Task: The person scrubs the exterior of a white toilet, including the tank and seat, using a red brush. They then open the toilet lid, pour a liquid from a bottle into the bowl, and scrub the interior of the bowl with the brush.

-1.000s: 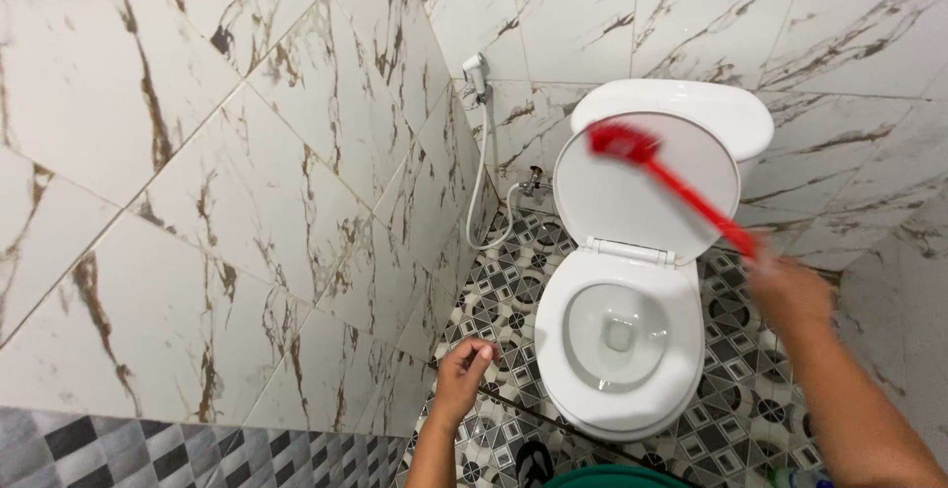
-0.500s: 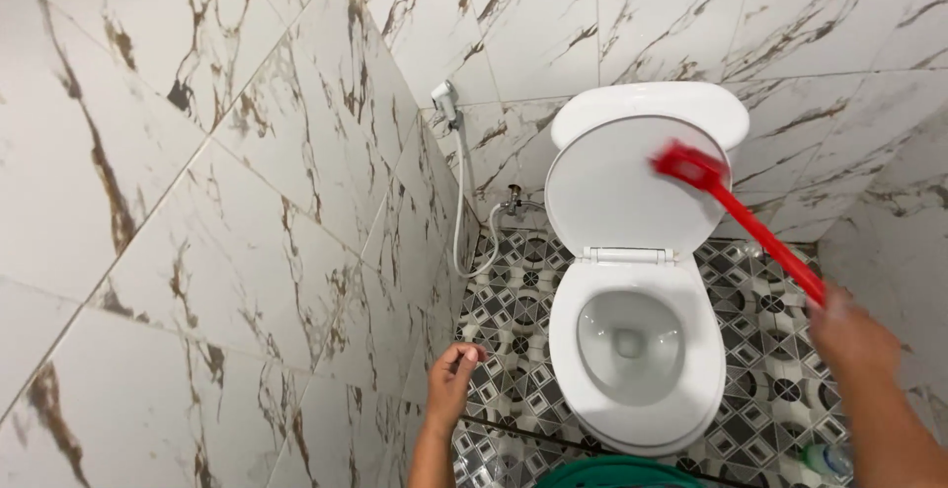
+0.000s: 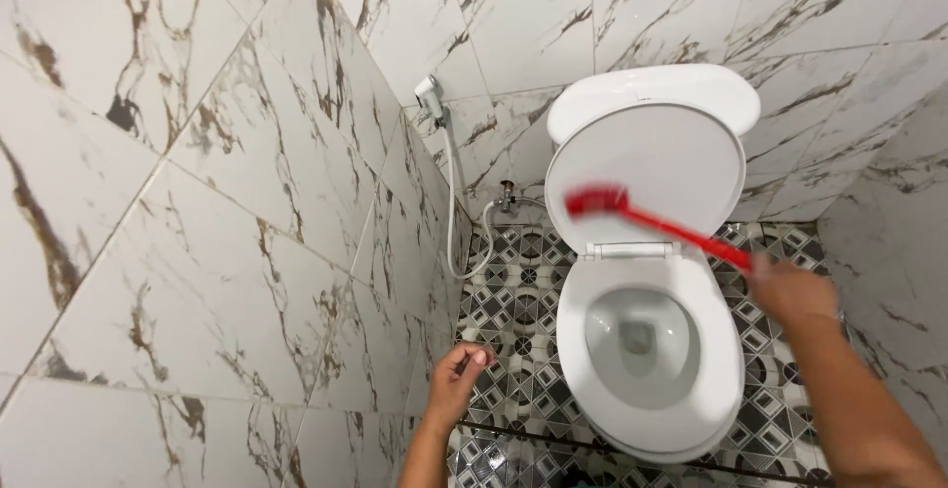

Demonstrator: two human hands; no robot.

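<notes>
Brush (image 3: 647, 215) gripped in right hand (image 3: 790, 290), head at lid's (image 3: 647, 167) 9 o'clock; scrub firmly. Left hand (image 3: 456, 379) loosely curled, empty.

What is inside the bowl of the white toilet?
The white toilet bowl shows a smooth white inside and a dark drain opening at its bottom. The space under its rim is hidden; water cannot be judged.

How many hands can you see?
2. The right hand holds the red brush against the raised toilet lid. The left hand hangs empty near the wall, over the patterned floor.
</notes>
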